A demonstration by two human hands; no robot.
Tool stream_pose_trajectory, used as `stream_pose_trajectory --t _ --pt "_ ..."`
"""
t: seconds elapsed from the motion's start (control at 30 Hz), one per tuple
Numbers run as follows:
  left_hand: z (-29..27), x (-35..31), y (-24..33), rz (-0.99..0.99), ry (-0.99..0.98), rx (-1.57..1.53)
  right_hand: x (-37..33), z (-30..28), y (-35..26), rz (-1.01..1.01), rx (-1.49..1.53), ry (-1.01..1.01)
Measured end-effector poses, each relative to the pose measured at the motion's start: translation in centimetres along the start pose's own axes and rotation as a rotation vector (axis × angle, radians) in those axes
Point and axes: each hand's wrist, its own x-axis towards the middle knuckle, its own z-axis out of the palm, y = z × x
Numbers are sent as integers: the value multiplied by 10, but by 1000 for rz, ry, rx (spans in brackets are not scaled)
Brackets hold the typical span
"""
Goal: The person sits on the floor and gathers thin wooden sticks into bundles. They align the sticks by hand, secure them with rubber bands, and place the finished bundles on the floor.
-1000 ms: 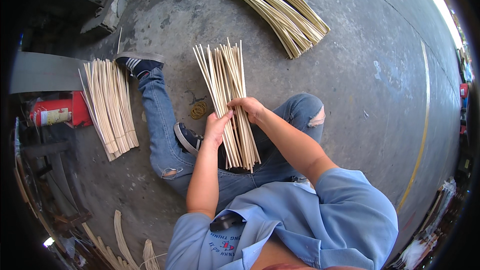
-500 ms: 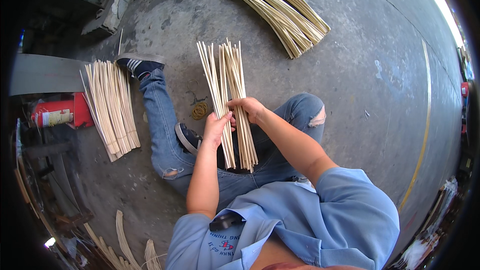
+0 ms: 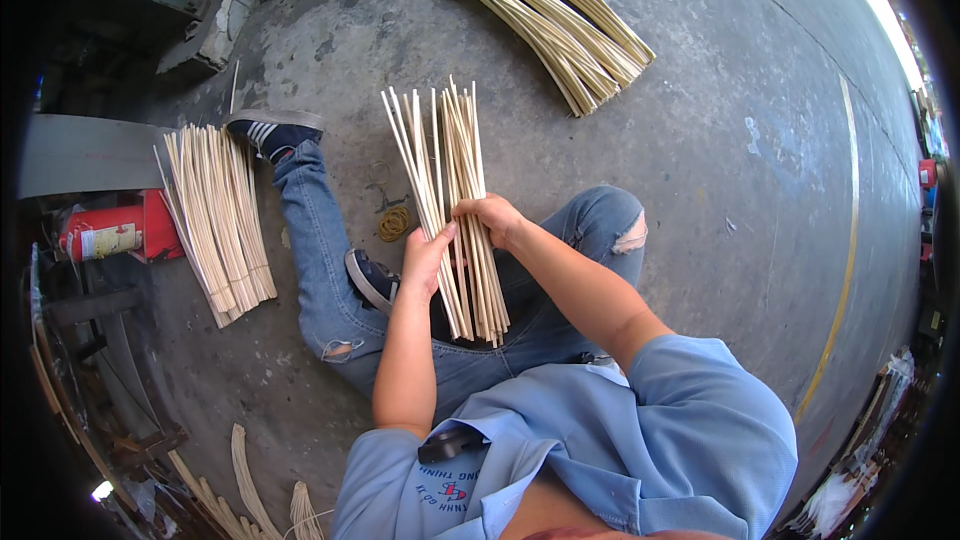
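Observation:
Two bunches of thin, pale wooden sticks stand side by side over my lap, their upper ends fanned out. My left hand [image 3: 424, 262] is closed around the left bunch of sticks [image 3: 412, 152], which is thin and loosely spread. Against the thicker right bunch of sticks [image 3: 467, 155], my right hand [image 3: 489, 219] is closed, its thumb and fingertips reaching toward the gap between the two. A single stick [image 3: 437, 145] runs between the bunches at the top. The fingers behind the sticks are partly hidden.
A large stick bundle [image 3: 215, 225] lies left of my outstretched leg, beside a red fire extinguisher [image 3: 110, 230]. More bundles [image 3: 560, 25] lie on the concrete floor ahead. Rubber bands [image 3: 393, 224] sit near my shoe [image 3: 372, 278]. Further sticks [image 3: 245, 475] lie at lower left.
The left bunch looks thinner and more spread at its top, and its upper end leans further left. The right bunch looks slightly wider. Both hands keep nearly the same place.

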Motion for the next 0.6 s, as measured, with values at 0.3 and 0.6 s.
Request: stream_pose_trajectory --t 0.3,0.6 --pt "-15 -2 13 -3 -1 147 6 0 4 -46 -21 -4" --pt "-21 0 7 40 -3 69 5 7 3 -19 -34 9"
